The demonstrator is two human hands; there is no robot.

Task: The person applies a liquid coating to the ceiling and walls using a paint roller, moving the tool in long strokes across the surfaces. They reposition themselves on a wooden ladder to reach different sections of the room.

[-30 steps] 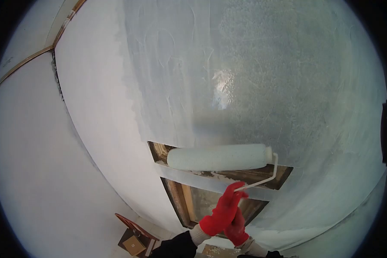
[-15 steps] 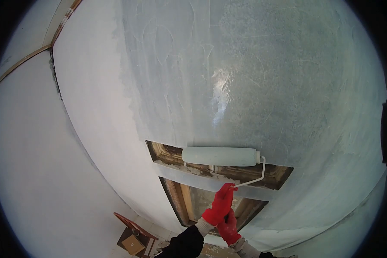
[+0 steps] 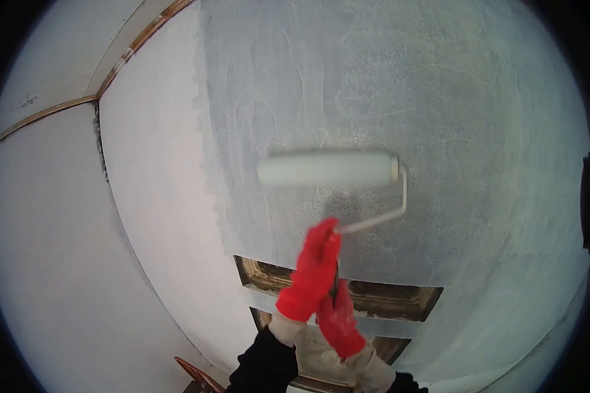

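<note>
A wide, pale paint roller lies level against the grey, damp-looking part of the wall, slightly blurred by motion. Its bent wire frame runs down from the right end to the handle. My left hand, in a red glove, grips the upper handle just below the wire. Lower down, my right hand, also red-gloved, is closed round the dark lower part of the handle. Most of the handle is hidden by the gloves.
Below the roller, a narrow recessed opening with a wooden frame cuts the wall, and a second opening sits under it. To the left are a whiter wall strip and a corner. Part of a reddish wooden chair shows at bottom left.
The roller has moved up the wall, from over the upper opening to well above it. Both hands have risen with it, and the view has tilted up a little.
</note>
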